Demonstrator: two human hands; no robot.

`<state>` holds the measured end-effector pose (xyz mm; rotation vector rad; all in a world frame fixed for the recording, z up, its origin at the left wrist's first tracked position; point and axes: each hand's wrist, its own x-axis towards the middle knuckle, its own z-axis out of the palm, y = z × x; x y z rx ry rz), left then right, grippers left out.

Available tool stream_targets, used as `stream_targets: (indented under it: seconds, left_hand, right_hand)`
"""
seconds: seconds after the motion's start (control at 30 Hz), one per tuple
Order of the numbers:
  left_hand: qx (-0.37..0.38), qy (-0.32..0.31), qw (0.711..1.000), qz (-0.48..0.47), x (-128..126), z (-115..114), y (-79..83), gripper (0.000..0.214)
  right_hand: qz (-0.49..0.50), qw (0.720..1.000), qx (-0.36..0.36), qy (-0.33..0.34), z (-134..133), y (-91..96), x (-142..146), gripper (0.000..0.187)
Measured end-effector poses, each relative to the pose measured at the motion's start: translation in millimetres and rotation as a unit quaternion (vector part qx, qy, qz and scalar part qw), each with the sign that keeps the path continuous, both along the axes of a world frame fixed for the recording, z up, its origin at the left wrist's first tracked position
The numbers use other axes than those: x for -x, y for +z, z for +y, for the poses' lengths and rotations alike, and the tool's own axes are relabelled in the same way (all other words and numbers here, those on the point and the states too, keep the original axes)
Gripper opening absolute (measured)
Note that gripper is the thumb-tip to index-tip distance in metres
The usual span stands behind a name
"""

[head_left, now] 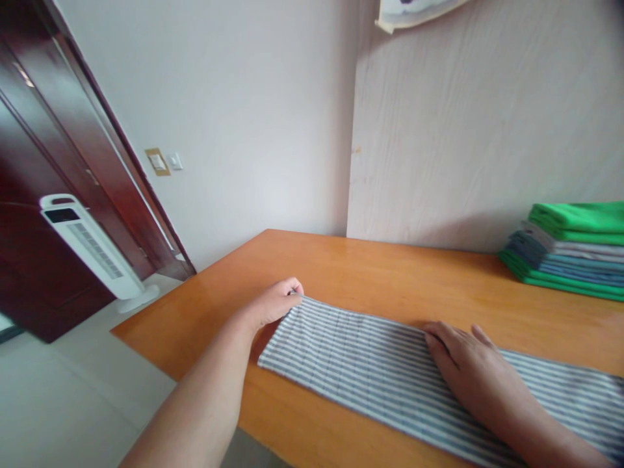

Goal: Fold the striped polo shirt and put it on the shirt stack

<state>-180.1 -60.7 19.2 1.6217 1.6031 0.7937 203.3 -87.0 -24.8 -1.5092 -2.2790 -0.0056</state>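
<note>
A long strip of folded striped cloth (351,357), grey-blue and white, lies across the wooden table and runs out of view at the lower right. My left hand (280,302) is closed at its far left corner, with thumb and fingers pinching the fabric. Farther right, my right hand (472,361) rests over the cloth. Its thumb and forefinger come together at the far edge, and another finger is raised a little. Part of the cloth is hidden under my right hand and forearm.
A stack of folded green, grey and blue cloths (575,253) sits at the table's back right. The orange-brown table (312,260) meets the wall behind. On the floor to the left, a white tower fan (92,247) stands by a dark red door (43,273).
</note>
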Motion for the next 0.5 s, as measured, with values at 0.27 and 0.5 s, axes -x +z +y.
stream_targets:
  seconds: [0.27, 0.5]
  left_hand:
    - [-0.028, 0.009, 0.999, 0.034, -5.8, 5.6, -8.9, 0.019]
    - [-0.093, 0.024, 0.992, 0.083, 3.3, 15.8, -24.2, 0.020]
  right_hand:
    - [0.007, 0.998, -0.058, -0.016, 1.4, -0.6, -0.1, 0.036]
    - [-0.008, 0.992, -0.037, 0.117, -14.6, 9.4, 16.7, 0.051]
